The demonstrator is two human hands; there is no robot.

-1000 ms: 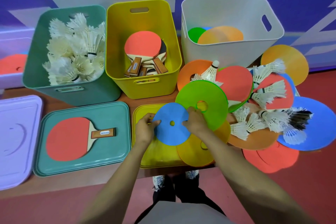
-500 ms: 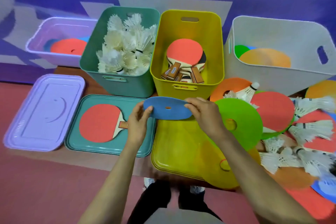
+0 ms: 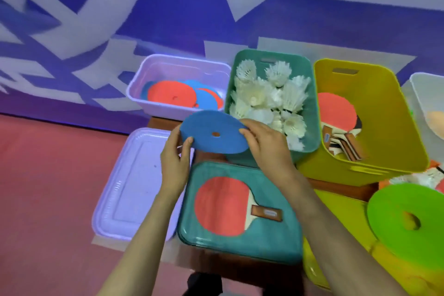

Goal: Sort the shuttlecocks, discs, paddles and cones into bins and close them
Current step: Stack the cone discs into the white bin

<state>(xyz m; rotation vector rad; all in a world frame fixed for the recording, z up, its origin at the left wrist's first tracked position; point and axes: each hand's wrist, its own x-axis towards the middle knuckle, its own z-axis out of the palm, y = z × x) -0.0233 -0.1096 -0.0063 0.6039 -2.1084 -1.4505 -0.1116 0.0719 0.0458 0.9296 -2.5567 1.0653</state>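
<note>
Just short of the lavender bin [image 3: 143, 101], the blue disc [image 3: 211, 122] hovers nearly flat between both hands. The smart play, I'd say: carry it level over the near rim and release low onto the red and blue discs [image 3: 171, 94] lying inside (not the teal shuttlecock bin [image 3: 310, 113] alongside!). Left hand [image 3: 174, 163] pinches the left edge, thumb on top, fingers wrapped behind. Right hand [image 3: 266, 144] curls over the right edge, one fingertip on the upper face.

Bright, even light; motion-blurred, edges warped.
</note>
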